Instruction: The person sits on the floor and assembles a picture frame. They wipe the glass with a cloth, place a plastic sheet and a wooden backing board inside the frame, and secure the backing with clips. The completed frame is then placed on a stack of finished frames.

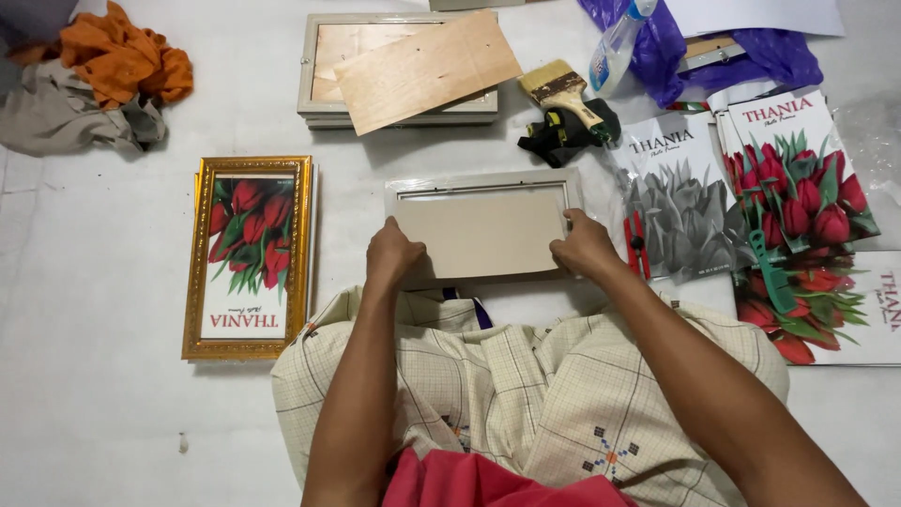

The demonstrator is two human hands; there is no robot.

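Plain beige backing board (481, 233) lies flat on a pale silver-grey frame (483, 181), face-down on the white floor (94, 376) right in front of the person's knees, centre of view. Left hand (392, 252) grips the board's left edge, fingers curled over it w/ thumb side toward the body; right hand (584, 246) holds the right edge the same way, fingers closed on the board at the frame's inner rim. Both forearms come up from a cream checked cloth over the lap. Just right of the right hand: red clip-like tool (637, 246) on a sheet w/ grey tulip print (680, 211); further right, sheets w/ red tulip print (802, 188) and a green comb-like tool (771, 277) on top. Left of the board, well apart: gold ornate frame (249, 258) w/ red tulip picture inside. Above the board: stack of grey frames (399, 103) w/ a loose plywood sheet (427, 70) lying skewed across it. Beside that, paintbrush (563, 92) resting on a black object, spray bottle (615, 47) on a purple plastic bag (751, 52). Top left corner: heap of orange and grey rags (94, 75).
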